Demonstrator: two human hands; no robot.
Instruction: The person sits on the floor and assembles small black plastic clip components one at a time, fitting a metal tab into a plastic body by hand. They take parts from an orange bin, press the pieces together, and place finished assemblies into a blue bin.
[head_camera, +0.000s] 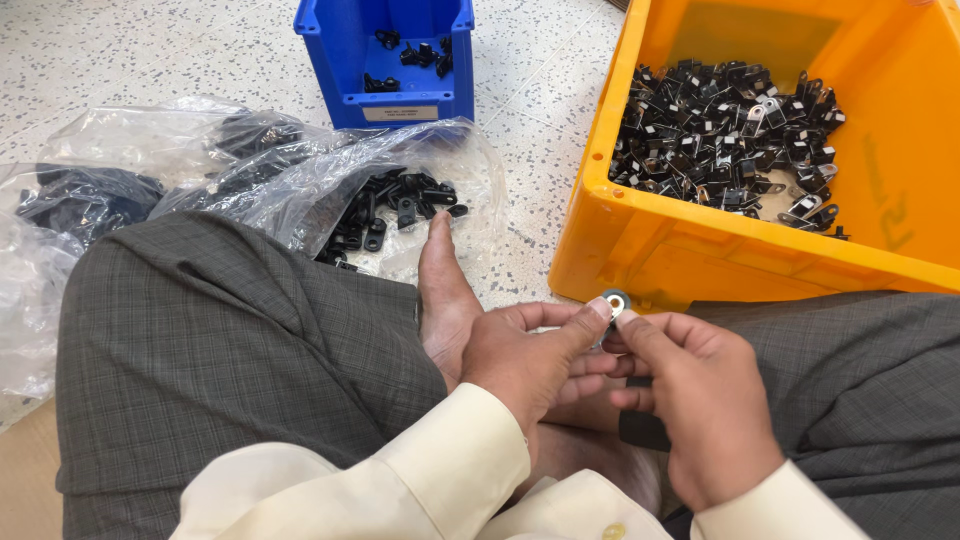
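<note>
Both hands' fingertips (600, 310) pinch a small round metal ring (615, 300).

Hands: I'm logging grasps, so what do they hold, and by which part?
Both hands, left and right, pinch one small ring-shaped metal part by its rim, between thumbs and forefingers.

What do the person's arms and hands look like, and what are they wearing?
Both arms wear long cream sleeves with plain, loose cuffs. A small yellowish button shows low on the shirt. The left hand and right hand are bare: no gloves, rings or watch in view. The nails are short.
</note>
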